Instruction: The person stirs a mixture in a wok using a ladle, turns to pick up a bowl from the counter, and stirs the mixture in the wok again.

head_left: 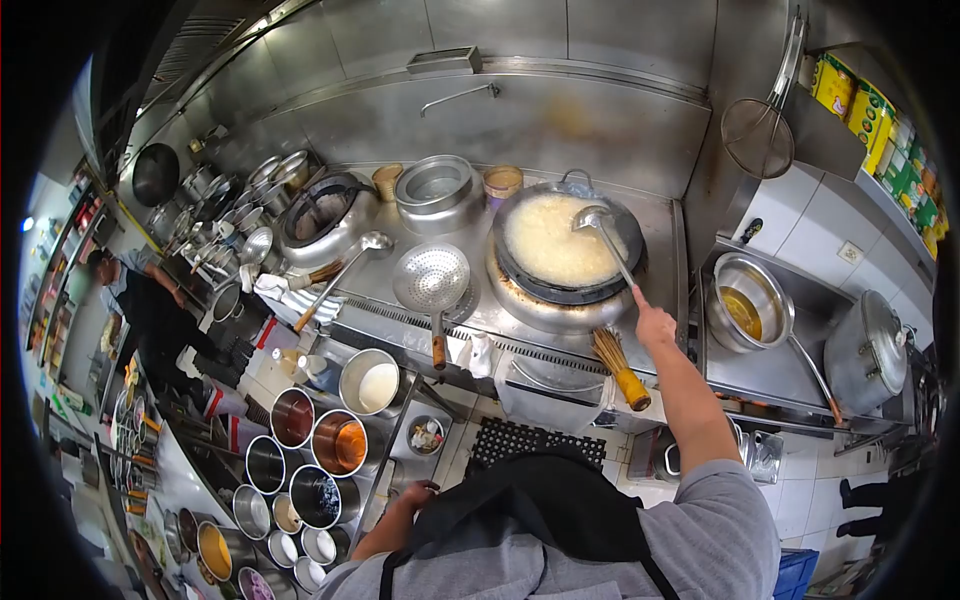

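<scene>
My right hand (655,325) is closed around the handle of a long metal ladle (612,250). The ladle's bowl sits at the surface of a pale, frothy liquid (550,235) in a large dark wok (570,297) on the burner. A bamboo wok brush (620,370) with a yellow handle rests just below the wok, near my right forearm. My left hand (412,497) is low beside my apron, near the metal pots on the left; its fingers are too small and partly hidden to read.
Left of the wok are a perforated skimmer (432,278), a second ladle (374,242) and a metal pot (436,190). Several seasoning pots (340,440) stand lower left. On the right are a bowl of oil (745,300) and a lidded pot (868,345). Another person (150,310) stands far left.
</scene>
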Motion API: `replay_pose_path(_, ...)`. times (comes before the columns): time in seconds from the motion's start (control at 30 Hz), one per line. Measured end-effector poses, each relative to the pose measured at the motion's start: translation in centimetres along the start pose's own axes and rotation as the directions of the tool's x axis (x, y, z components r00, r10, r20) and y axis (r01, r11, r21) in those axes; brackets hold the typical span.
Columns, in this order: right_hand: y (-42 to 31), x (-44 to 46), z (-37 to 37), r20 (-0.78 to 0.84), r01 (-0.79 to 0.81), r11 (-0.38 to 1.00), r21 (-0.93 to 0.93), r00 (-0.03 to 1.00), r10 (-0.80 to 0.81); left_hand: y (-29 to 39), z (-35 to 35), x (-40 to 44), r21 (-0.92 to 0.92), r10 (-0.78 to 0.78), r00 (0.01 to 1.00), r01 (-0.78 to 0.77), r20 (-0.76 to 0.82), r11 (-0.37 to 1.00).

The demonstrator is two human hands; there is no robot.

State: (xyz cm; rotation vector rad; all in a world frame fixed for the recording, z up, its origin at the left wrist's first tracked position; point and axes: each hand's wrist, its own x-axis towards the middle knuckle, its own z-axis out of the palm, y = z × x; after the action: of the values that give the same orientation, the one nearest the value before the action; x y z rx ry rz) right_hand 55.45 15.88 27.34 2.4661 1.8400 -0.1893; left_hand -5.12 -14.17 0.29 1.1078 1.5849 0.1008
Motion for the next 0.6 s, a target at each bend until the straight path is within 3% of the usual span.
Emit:
replay_pose_path(0.07,-1.0,1.9,0.8,-0.014,0.004,1.0,0.027,1.0,-0.003,0.0,1.1,-1.9,-0.027,-0.077,0.996,0.076,-0.037,0.997)
replay_pose_path(0.27,-6.8,0.7,-2.5,0.153,0.03,0.987,0.157,0.987,-0.054,-1.4,3.2,-3.2,0.037,-0.268,0.961,0.271,-0.071,0.962)
replay_pose_path(0.33,-7.4,0.4,-1.7,0.142,0.059,0.982,0.182,0.986,-0.086,-3.4,2.5,-2.9,-0.031,-0.066,0.998,0.066,0.004,0.997)
replay_pose_path(0.4,-7.4,-0.2,-1.5,0.164,0.067,0.981,0.181,0.982,-0.098,-4.2,2.4,-1.9,-0.063,-0.005,1.0,0.007,0.026,0.998)
replay_pose_path(0.47,-7.1,-1.3,-1.5,0.18,0.077,0.98,0.185,0.977,-0.111,-2.6,3.0,-1.1,-0.051,-0.099,0.995,0.1,0.013,0.994)
replay_pose_path(0.6,-6.5,-3.8,-2.6,0.201,0.094,0.977,0.191,0.971,-0.133,-1.3,3.0,-0.4,0.041,-0.013,1.0,0.012,0.003,0.999)
